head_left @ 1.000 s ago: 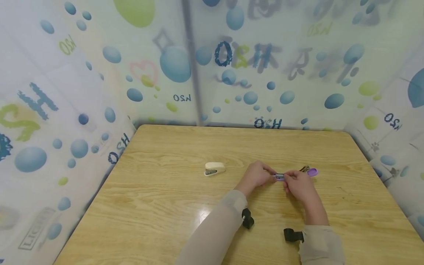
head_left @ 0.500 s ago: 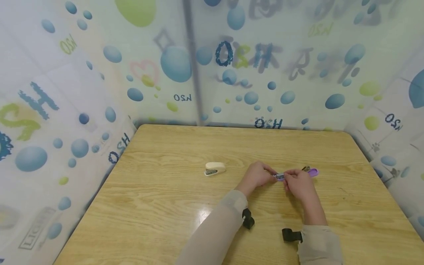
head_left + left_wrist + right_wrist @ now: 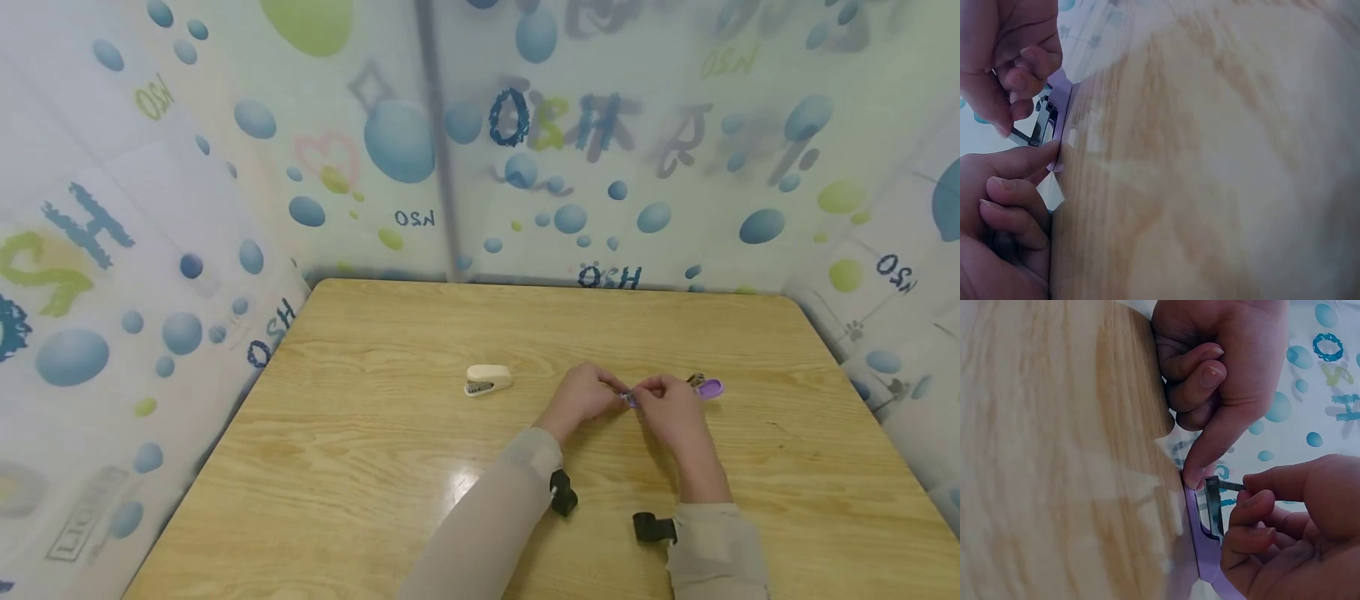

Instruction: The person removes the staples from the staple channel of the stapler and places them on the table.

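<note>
A purple stapler (image 3: pixel 1207 559) lies opened out on the table, its metal magazine (image 3: pixel 1213 503) exposed. My left hand (image 3: pixel 585 392) pinches the stapler's left end between thumb and index finger, the other fingers curled against the tabletop. From the right, my right hand (image 3: pixel 673 417) reaches over the stapler and pinches a short grey strip of staples (image 3: pixel 1232 485) between thumb and index finger. That strip slants out from the end of the magazine, close to my left fingertips. Past the right hand shows the stapler's purple top cover (image 3: pixel 710 388); the middle of the stapler is hidden behind the fingers.
A cream stapler (image 3: pixel 488 380) rests on the wooden table (image 3: pixel 360 433) to the left of my hands. Black straps (image 3: pixel 654 527) are on both wrists. Printed curtains (image 3: pixel 337 233) stand behind the table and along both sides.
My right hand has shifted left towards the left fingertips. The silver piece over the magazine tilted up half a second ago and is now largely covered by the right fingers. The left hand stays in place.
</note>
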Tool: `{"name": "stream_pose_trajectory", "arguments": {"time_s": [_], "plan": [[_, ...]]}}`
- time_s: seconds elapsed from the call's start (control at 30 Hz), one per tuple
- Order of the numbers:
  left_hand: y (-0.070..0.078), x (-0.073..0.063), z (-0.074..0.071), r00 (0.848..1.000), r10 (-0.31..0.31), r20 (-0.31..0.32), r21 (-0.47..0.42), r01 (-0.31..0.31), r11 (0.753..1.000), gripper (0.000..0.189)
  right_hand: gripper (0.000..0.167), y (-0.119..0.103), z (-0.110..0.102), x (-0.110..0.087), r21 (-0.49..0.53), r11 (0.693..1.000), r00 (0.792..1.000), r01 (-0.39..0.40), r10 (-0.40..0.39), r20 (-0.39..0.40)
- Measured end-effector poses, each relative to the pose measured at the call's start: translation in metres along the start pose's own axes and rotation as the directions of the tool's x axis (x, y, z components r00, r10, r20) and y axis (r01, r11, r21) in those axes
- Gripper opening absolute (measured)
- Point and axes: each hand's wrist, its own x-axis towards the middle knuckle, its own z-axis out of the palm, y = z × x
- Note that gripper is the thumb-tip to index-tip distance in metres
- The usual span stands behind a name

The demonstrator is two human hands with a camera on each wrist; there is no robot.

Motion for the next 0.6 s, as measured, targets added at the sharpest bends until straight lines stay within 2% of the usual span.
{"name": "stream_pose_trajectory", "arguments": {"time_s": [0.3, 0.6], "plan": [[0.000, -0.001, -0.001, 1.000, 0.015, 0.005, 0.016, -0.015, 1.000, 0.012, 0.039, -0.012, -0.012, -0.003, -0.029, 1.000, 0.999, 0.003, -0.004, -0.037], [0.003, -0.001, -0.002, 1.000, -0.002, 0.009, 0.046, 0.001, 0.999, 0.011, 0.035, -0.025, -0.040, -0.011, 0.110, 0.994, 0.995, 0.003, 0.008, -0.101]]}}
